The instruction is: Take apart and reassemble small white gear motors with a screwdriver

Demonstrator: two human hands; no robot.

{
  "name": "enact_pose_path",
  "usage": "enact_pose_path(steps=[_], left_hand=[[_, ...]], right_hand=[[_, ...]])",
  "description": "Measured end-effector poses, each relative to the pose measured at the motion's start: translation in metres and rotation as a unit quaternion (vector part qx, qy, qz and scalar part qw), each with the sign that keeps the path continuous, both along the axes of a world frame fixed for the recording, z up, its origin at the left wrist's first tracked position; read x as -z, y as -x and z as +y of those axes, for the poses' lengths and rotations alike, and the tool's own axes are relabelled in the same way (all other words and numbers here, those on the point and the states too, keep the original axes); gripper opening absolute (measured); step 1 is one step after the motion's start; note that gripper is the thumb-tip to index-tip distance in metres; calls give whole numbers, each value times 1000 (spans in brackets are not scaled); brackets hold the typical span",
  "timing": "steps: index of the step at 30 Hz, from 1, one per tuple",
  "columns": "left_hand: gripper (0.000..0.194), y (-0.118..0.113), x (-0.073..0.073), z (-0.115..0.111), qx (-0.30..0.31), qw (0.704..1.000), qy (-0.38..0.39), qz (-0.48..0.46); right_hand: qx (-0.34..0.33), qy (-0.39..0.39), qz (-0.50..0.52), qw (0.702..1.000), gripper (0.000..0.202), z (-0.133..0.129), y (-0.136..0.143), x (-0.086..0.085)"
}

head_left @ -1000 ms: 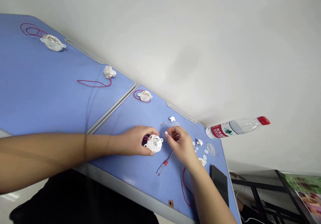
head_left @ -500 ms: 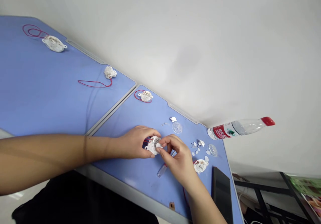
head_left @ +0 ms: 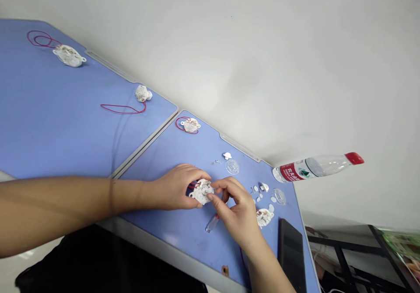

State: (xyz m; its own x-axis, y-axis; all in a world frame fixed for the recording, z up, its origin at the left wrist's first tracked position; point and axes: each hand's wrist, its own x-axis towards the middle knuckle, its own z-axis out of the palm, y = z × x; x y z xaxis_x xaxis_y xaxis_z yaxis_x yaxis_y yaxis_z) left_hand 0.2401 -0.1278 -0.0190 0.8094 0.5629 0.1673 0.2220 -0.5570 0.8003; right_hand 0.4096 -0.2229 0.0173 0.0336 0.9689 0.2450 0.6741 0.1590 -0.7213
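Observation:
Over the blue table, my left hand [head_left: 180, 188] grips a white round plastic casing [head_left: 200, 194] with a small mounting ear and red wires, holding it between thumb and fingers. A greyish round part sits at its middle. My right hand [head_left: 234, 201] has its thumb and index finger bent close together at the casing's right edge; anything tiny between them is hidden. Beneath the right hand lies a tool with a clear handle [head_left: 212, 224], partly covered. Right of that hand rests another open white casing [head_left: 264, 217] with metal contacts.
Small white knobs [head_left: 227, 156], clear round covers [head_left: 232, 167] and tiny loose parts [head_left: 258, 194] lie beyond my hands. Other wired casings [head_left: 190, 125] are spread leftward. A water bottle [head_left: 315, 167] stands by the wall; a black phone [head_left: 291, 254] lies near the right edge.
My right fingertips have shifted slightly right, uncovering more of the casing's middle. My left hand keeps its hold. The view has moved slightly.

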Motion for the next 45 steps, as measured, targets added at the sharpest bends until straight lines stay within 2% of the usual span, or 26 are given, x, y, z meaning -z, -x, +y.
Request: enact_pose_path(steps=[2,5,8,11,16,20,25,28,34,39,42,45], left_hand=[[48,0,0,0,-6,1000,6,3],[49,0,-2,0,-7,1000,24,8],[47,0,-4,0,-1,999,46,21],[46,0,-7,0,3,998,58,30],[46,1,-6,1,1,997,74,27],[46,1,-5,2,5,997,66,28],[49,2,-6,3,7,997,68,31],[54,2,-6,4,5,996,87,29],[55,2,-5,5,-5,994,111,12],[53,1,-4,4,-3,992,128,1],[53,1,-4,4,-4,991,133,3],[51,1,-3,4,-5,991,133,0]], right_hand=[[27,-22,9,999,6,0,-5,0],[107,-44,33,993,12,5,-19,4],[182,-29,60,981,14,12,-33,11],[205,-19,60,977,16,18,-41,17],[183,-20,7,983,16,20,-42,21],[143,2,-106,984,18,23,-40,17],[123,30,-285,950,23,47,-40,10],[108,49,-330,936,24,65,-41,13],[89,56,-322,941,26,77,-44,28],[102,49,-279,954,23,79,-45,35],[109,47,-232,965,20,78,-47,33],[113,51,-176,977,13,67,-46,23]])
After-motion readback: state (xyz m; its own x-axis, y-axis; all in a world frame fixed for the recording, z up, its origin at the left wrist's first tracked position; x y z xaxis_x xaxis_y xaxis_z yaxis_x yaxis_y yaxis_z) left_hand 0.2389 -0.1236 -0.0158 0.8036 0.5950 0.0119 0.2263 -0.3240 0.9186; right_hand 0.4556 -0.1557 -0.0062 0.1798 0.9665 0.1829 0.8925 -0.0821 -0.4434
